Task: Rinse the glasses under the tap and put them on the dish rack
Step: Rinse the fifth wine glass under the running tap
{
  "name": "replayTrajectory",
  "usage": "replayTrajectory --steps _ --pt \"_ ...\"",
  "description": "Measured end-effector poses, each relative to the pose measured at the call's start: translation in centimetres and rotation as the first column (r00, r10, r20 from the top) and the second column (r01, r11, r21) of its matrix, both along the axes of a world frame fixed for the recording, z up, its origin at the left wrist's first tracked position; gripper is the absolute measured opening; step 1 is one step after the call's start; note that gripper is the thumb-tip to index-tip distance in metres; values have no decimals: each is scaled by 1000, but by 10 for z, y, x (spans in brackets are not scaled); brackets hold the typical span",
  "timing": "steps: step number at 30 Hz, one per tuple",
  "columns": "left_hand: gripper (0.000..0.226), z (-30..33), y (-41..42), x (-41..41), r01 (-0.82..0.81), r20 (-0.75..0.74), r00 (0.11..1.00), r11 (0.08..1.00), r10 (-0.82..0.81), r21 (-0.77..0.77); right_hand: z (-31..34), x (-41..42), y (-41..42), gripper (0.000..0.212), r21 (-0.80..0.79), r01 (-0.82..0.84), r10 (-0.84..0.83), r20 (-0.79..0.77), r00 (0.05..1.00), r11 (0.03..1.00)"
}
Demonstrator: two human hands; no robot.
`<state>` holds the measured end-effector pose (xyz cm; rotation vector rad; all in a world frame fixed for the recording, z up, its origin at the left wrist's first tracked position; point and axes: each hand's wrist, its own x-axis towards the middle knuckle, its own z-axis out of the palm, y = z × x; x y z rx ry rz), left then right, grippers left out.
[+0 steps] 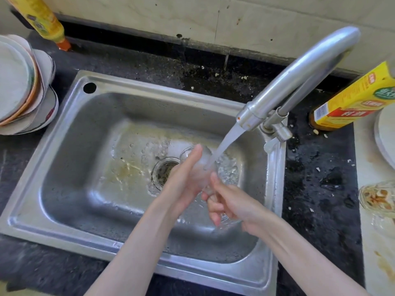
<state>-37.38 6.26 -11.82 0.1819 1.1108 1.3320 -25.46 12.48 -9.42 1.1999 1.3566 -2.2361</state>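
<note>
A clear glass is held sideways over the steel sink, under the stream of water from the tap. My left hand lies flat against the glass's left side, fingers stretched toward its rim. My right hand grips the glass's lower end, the fingers curled around it. Water runs over the glass and both hands. A second glass, dirty with brown residue, lies on the counter at the right edge.
A stack of plates and bowls stands left of the sink. A yellow bottle is at the back left; a yellow-labelled bottle stands right of the tap. A white plate is at the far right. Crumbs dot the dark counter.
</note>
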Motion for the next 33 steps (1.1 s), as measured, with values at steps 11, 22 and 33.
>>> replayTrajectory --steps 11,22,33 --pt "35 1 5 9 -112 18 993 990 114 -91 -8 -3 -1 46 479 -146 125 76 989 866" --pt "76 7 3 -23 -304 233 880 868 414 -394 17 -8 19 30 -395 51 -120 -153 981 917" --pt "83 -13 -4 -33 -425 418 589 705 691 -568 12 -17 14 34 -502 286 -425 -187 886 816"
